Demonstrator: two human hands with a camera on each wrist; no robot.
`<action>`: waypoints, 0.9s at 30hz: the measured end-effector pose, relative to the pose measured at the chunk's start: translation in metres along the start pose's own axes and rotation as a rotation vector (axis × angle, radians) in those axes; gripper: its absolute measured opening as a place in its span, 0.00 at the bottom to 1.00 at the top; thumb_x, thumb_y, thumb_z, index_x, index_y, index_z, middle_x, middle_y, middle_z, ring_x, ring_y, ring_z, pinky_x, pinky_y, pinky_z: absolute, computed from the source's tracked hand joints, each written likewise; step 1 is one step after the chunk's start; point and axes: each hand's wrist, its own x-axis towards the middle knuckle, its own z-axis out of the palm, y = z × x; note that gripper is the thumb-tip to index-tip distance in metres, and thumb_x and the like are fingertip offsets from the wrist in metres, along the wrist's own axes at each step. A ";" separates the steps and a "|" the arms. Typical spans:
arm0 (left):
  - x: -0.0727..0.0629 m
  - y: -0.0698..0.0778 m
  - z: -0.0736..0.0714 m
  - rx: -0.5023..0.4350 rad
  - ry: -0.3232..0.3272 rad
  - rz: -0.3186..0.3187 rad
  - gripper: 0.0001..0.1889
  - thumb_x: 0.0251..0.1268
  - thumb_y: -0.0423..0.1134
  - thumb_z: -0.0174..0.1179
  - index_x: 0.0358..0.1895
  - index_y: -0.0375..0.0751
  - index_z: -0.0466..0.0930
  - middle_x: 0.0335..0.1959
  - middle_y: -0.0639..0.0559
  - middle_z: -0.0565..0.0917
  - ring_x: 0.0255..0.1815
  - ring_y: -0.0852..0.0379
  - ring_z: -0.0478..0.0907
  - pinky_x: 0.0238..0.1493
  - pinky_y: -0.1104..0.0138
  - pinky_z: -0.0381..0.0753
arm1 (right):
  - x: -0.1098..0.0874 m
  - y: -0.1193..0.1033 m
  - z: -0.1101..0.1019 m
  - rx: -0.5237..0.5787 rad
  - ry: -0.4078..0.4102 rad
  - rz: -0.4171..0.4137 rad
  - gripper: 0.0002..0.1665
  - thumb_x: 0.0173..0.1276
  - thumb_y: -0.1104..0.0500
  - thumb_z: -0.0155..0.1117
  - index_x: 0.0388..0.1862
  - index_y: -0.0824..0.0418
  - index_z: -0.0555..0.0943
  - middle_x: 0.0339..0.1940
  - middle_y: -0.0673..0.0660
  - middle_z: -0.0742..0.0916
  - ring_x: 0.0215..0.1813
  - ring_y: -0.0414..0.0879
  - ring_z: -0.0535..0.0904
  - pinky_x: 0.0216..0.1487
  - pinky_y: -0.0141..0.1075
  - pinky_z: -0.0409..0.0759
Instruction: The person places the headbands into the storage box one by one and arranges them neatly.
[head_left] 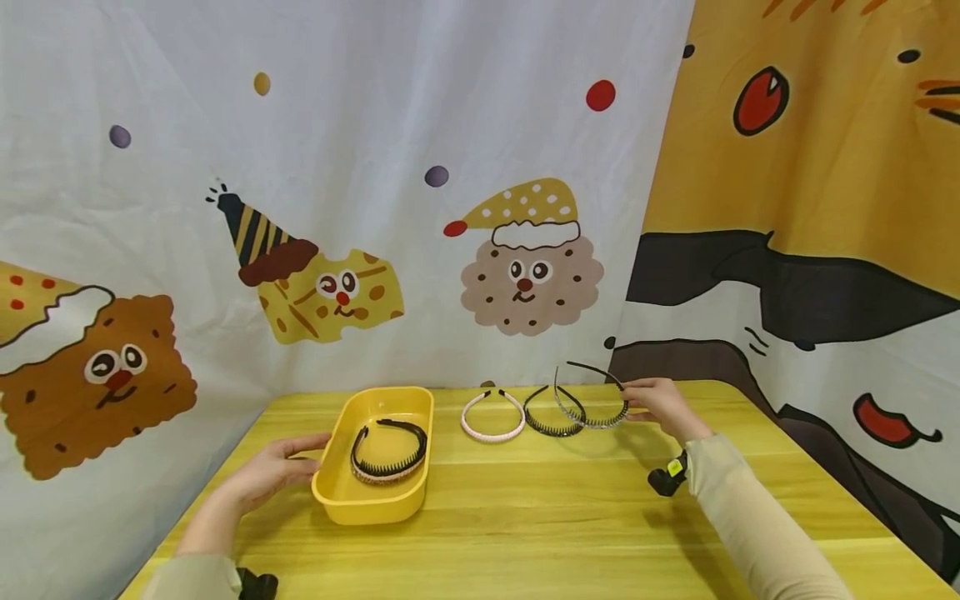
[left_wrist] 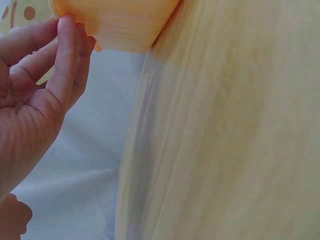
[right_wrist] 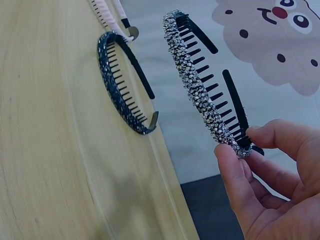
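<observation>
My right hand point(head_left: 663, 404) pinches one end of a silver sparkly headband point(right_wrist: 192, 82) with black comb teeth, holding it up above the table. Thumb and fingertips meet on that end in the right wrist view. Close beside it, a black glittery headband point(right_wrist: 112, 82) lies on the table. A pale pink headband point(head_left: 491, 438) rests to the left of the black one. With its fingertips, my left hand point(head_left: 273, 473) touches the left side of a yellow tray point(head_left: 375, 512), just under the rim. Inside the tray lie a black toothed headband point(head_left: 408, 458) and a brownish glittery one point(head_left: 375, 479), overlapping.
The yellow wood-grain table point(head_left: 525, 517) ends at a white curtain point(head_left: 435, 350) with cartoon prints, hanging behind and to the left. An orange, white and black printed cloth point(head_left: 810, 317) hangs along the right.
</observation>
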 end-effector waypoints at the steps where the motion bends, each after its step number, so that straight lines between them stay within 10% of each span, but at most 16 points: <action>1: 0.000 0.000 0.000 0.001 0.001 0.001 0.34 0.72 0.33 0.54 0.72 0.18 0.48 0.72 0.22 0.49 0.59 0.53 0.75 0.55 0.62 0.78 | 0.001 -0.001 0.002 0.001 0.000 -0.001 0.29 0.72 0.64 0.58 0.65 0.80 0.66 0.58 0.74 0.74 0.44 0.49 0.80 0.53 0.52 0.79; 27: 0.002 -0.005 -0.002 -0.016 0.004 0.010 0.34 0.72 0.33 0.55 0.72 0.20 0.49 0.72 0.23 0.48 0.60 0.50 0.74 0.55 0.61 0.79 | 0.008 -0.012 0.032 0.009 -0.029 0.000 0.27 0.70 0.65 0.59 0.64 0.78 0.69 0.53 0.70 0.78 0.41 0.50 0.79 0.46 0.48 0.83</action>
